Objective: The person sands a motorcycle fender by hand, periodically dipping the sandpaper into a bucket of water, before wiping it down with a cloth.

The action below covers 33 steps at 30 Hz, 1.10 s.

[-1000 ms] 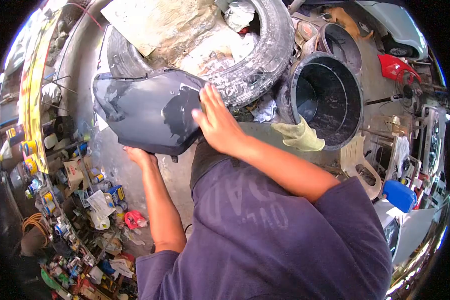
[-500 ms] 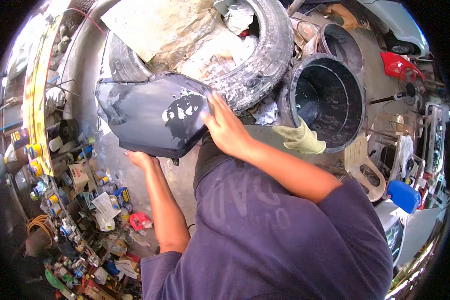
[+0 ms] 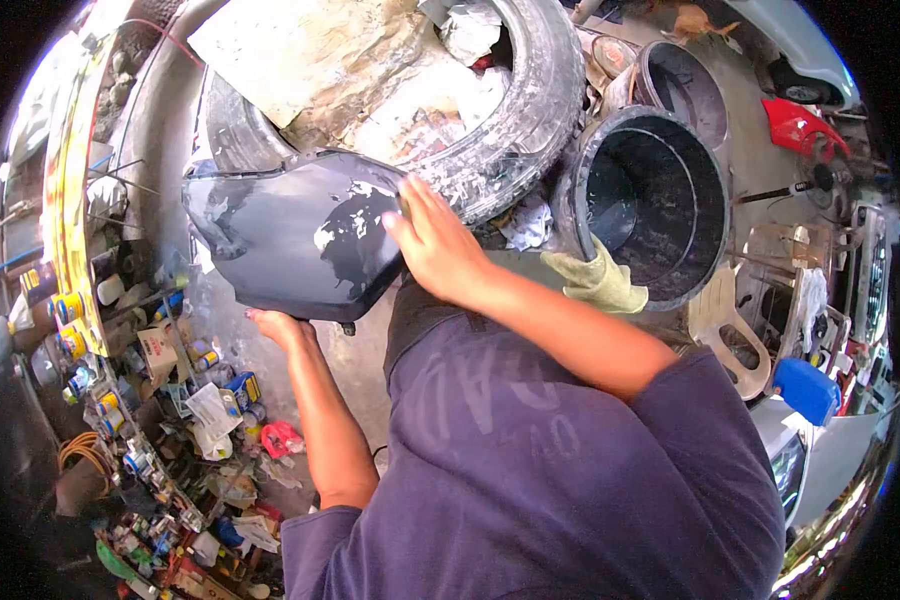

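The dark grey curved plastic body panel (image 3: 290, 235), its surface blotched with pale patches, sits between our two hands, leaning against the worn black rubber tyre (image 3: 530, 110) just beyond our fingertips. Our right hand (image 3: 435, 245) lies flat on its face, fingers spread and pressing, not curled around anything; our left hand (image 3: 280, 325) cups the lower edge from beneath, fingers hidden, so we cannot tell how tightly they close. We judge we are rubbing down the panel's surface; the next stroke calls for steady support below. Further right of our fingers, a yellowish work glove (image 3: 595, 280) hangs on the black round bucket (image 3: 710, 190).
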{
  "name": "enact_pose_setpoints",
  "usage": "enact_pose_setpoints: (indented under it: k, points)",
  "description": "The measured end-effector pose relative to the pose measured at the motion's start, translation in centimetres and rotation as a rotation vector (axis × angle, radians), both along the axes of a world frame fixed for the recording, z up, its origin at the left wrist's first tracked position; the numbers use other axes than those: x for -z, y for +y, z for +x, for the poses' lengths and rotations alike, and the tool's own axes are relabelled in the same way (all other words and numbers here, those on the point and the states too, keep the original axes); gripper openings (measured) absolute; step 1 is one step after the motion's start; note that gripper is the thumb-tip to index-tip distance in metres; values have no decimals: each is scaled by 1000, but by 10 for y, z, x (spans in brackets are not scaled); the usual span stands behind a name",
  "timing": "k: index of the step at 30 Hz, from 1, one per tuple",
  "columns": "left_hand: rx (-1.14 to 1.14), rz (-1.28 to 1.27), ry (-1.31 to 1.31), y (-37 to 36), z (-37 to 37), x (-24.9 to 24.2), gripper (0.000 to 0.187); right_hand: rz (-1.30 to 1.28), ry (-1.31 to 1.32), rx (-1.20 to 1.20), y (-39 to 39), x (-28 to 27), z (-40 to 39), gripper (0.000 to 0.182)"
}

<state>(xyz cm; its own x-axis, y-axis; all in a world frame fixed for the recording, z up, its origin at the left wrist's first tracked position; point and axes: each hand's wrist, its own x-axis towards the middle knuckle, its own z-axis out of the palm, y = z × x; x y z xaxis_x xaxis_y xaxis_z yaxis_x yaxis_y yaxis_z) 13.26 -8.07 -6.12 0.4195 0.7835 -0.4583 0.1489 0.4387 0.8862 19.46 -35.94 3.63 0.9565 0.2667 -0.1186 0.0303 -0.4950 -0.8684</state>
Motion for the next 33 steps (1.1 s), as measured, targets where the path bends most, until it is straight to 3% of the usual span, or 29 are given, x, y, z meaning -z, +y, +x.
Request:
enact_pose_setpoints:
  k: [7,12,16,23,25,30,33]
  points:
    - [41,69,-8,2,-3,-1,65,-96,-61,-111,-15,-3,-36,64]
    - [17,36,-25,-4,1,-5,62,-183,-176,-88,3,13,11,62]
    - [0,55,-24,3,1,-1,54,-179,-124,-130,-14,-1,-40,63]
    - [88,68,-47,8,-5,4,60,-163,-112,33,22,12,12,64]
    - [92,9,-51,11,-2,2,62,-203,-199,69,18,6,-24,64]
    - [156,-44,-76,4,-1,-12,67,-47,40,50,-7,-4,-102,56]
    - [203,-60,-82,1,0,-19,65,151,202,235,-26,-8,-110,58]
